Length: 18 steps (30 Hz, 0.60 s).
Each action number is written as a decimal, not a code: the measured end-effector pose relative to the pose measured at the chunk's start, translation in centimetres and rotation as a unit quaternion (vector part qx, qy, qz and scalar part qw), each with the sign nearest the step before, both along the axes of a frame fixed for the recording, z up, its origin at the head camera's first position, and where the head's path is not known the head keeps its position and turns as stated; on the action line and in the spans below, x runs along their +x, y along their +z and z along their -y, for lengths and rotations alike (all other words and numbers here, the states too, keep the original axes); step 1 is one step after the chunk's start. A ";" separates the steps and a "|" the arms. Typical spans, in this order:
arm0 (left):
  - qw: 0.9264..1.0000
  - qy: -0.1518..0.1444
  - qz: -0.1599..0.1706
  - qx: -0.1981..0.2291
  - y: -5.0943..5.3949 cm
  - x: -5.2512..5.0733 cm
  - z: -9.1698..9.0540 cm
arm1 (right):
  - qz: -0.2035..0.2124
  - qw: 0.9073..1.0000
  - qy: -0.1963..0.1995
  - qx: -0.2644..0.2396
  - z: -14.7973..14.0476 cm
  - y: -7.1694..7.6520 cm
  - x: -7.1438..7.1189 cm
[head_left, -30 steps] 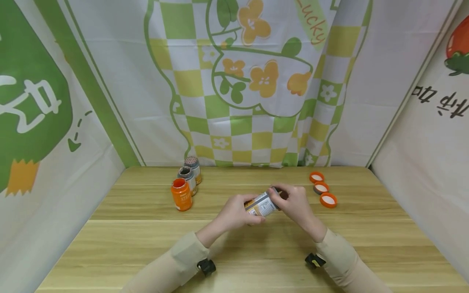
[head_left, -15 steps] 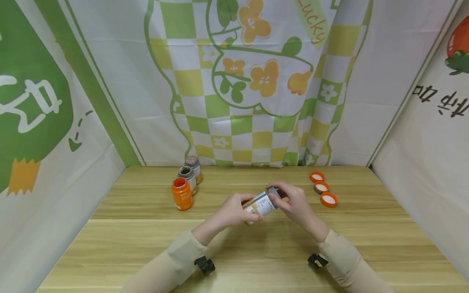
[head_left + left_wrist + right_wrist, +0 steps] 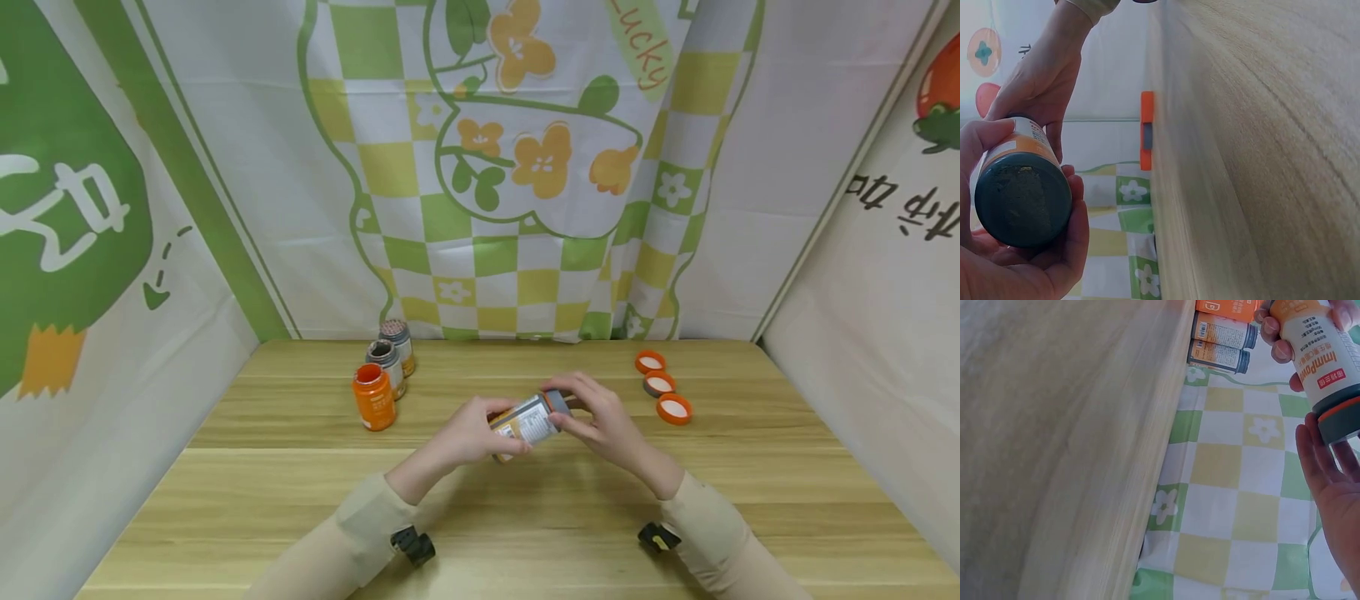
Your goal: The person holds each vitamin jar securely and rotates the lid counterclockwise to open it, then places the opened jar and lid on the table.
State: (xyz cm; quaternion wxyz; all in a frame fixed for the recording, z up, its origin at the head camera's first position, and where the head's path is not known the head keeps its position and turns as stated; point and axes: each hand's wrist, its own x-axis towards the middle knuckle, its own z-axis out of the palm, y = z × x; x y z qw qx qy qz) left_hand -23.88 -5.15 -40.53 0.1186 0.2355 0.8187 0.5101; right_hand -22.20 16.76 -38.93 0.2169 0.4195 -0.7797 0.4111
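Note:
A supplement bottle with a white and orange label is held tilted above the table, its cap end up to the right. My left hand grips the body near the dark base, which faces the left wrist view. Thumb and fingers of my right hand pinch the grey cap from both sides. An orange band shows at the cap's lower edge in the right wrist view; whether the cap is loose I cannot tell.
On the left stand an orange bottle and two grey ones, all uncapped. To the right lie three caps with white insides up. A patterned curtain hangs behind the wooden table.
The bottle has shifted slightly left and down with my left hand. My right hand's fingers have shifted round the cap, and more of the cap and its orange band shows.

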 end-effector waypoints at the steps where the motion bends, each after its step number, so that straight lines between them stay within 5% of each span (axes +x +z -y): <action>1: 1.000 -0.001 0.002 0.002 0.0 0.0 0.0 | -0.001 1.000 0.002 0.000 0.0 0.2 0.2; 11: 1.000 -0.007 0.007 0.008 0.0 0.2 0.2 | 0.050 0.999 -0.013 -0.002 0.0 -0.3 0.5; 14: 1.000 -0.002 0.005 0.003 0.1 0.3 0.1 | 0.104 0.994 -0.041 -0.006 -0.1 -1.0 0.1; 18: 1.000 0.006 -0.016 -0.013 0.1 0.3 0.0 | 0.210 0.974 -0.084 0.004 -0.3 -1.2 -0.1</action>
